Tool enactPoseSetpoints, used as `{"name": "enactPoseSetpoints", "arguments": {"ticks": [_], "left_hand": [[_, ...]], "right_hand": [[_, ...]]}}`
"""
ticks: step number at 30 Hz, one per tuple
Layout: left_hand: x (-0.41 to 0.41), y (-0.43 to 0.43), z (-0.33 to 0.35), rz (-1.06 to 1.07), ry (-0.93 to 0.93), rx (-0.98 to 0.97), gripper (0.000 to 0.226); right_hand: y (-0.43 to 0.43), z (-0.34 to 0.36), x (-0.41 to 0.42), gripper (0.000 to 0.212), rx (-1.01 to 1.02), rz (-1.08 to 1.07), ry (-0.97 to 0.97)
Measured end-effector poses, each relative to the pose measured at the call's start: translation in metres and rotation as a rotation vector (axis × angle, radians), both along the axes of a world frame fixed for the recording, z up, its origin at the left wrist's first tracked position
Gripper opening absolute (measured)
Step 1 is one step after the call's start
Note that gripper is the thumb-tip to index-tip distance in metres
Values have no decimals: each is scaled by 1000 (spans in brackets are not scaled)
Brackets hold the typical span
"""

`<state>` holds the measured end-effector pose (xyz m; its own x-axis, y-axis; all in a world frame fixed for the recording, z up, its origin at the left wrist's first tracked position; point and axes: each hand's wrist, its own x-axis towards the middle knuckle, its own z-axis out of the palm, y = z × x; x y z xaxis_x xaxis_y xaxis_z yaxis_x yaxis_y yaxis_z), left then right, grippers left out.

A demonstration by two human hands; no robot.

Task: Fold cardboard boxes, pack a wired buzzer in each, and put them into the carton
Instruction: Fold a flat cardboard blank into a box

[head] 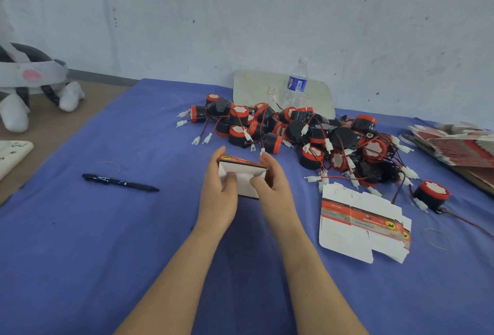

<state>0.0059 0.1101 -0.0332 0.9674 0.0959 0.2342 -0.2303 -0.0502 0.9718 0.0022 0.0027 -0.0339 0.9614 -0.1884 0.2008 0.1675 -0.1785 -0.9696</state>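
Forearms enter from bottom edge, over blue cloth [80, 254]. Left hand [219, 190] and right hand [272, 183] close together, both gripping small cardboard box [240, 167] from its two sides, thumbs on white end flaps. Box inside hidden by flaps and thumbs; cannot tell if anything is in it. Flat unfolded boxes [358, 225] lie right of hands. Pile of wired buzzers [294, 131] behind box. Stack of flat boxes [459, 145] cut off by right edge. Water bottle [296, 81] behind pile, contents unclear.
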Motion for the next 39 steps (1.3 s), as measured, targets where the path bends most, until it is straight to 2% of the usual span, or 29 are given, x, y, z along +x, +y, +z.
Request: {"name": "enactPoseSetpoints", "arguments": {"ticks": [4,8,10,16,24,29,32,35,37,39], "left_hand": [[3,3,2,-8,88,-174,44],[7,5,4,-3,117,-244,40],[8,6,5,7,115,-249,35],[5,-2,4,-36,69,-171,32],[-1,-4,6,-39,-18,-135,23],[6,-5,8,17,71,-136,46],[11,-4,12,88,154,-84,58],[6,-4,8,26,205,-6,95],[1,-6,6,-4,212,-45,125],[0,-6,5,1,220,-115,133]], "right_hand": [[1,2,1,55,-67,18,14],[1,-2,0,64,-160,140,56],[0,-1,-1,65,-179,148,42],[5,2,0,56,-61,51,0],[4,4,-2,54,-40,97,2],[4,5,-6,55,130,165,27],[7,9,-7,40,198,88,-31],[6,16,-10,26,165,5,-102],[5,16,-9,34,145,0,-150],[5,15,-9,54,177,-4,-164]]}}
